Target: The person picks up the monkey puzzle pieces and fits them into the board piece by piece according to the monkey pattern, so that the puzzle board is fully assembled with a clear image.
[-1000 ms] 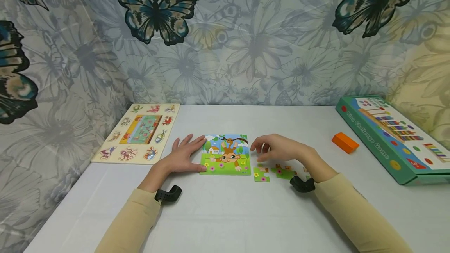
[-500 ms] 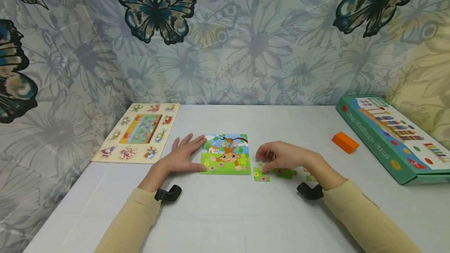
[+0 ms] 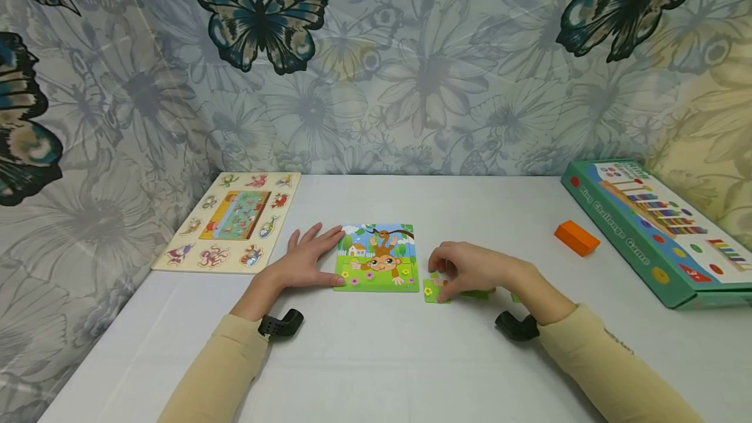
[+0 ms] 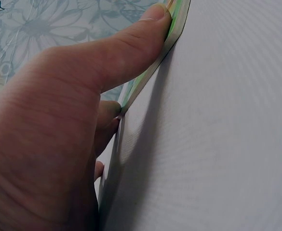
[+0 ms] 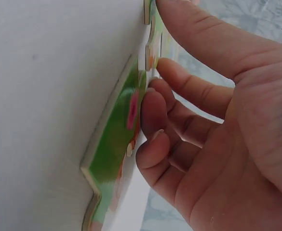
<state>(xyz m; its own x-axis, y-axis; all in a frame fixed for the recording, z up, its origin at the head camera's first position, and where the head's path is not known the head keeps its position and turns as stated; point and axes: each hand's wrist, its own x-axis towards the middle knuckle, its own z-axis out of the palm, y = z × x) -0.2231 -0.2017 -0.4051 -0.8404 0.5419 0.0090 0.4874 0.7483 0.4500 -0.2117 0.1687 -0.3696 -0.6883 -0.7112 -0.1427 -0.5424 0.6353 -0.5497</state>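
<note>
A square monkey picture board [image 3: 378, 263] lies on the white table. At its left edge rests my left hand [image 3: 302, 263], fingers spread and the thumb on the lower left corner, as the left wrist view [image 4: 59, 110] also shows. To the right of the board, my right hand [image 3: 478, 266] pinches a green jigsaw piece [image 3: 431, 290] between thumb and index finger; the piece is still flat on the table. More jigsaw pieces [image 3: 478, 294] lie partly hidden beneath that hand. In the right wrist view, a green piece with a pink flower [image 5: 109, 139] lies below the curled other fingers.
A cream board with sea animals [image 3: 226, 224] lies at the back left. An orange block [image 3: 577, 239] sits to the right, beside a green game box [image 3: 664, 234]. Patterned fabric with butterflies [image 3: 382, 70] hangs behind the table.
My right hand has moved down and slightly right from beside the picture board onto the jigsaw piece, its thumb and index finger closing on it. My left hand has stayed in place.
</note>
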